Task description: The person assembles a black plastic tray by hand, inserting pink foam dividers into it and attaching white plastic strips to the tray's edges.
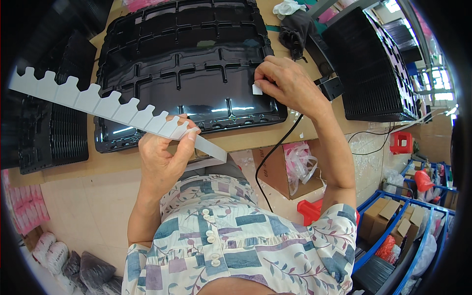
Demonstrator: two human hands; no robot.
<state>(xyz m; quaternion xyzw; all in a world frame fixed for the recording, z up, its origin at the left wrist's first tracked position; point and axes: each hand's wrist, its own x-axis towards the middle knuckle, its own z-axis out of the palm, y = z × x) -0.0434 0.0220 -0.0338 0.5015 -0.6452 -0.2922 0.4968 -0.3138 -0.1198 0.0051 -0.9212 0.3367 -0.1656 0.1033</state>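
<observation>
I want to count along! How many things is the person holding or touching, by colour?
White: 2, the long notched strip in the left hand and the small sticker under the right hand.
Black: 1, the big tray on the table.
Total: 3

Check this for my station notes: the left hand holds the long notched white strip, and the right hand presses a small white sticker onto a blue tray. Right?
Not quite. The tray is black, not blue, as the head view shows. The rest stands: the left hand holds the long notched white strip, and the right hand presses a small white sticker onto the tray's edge.
</observation>
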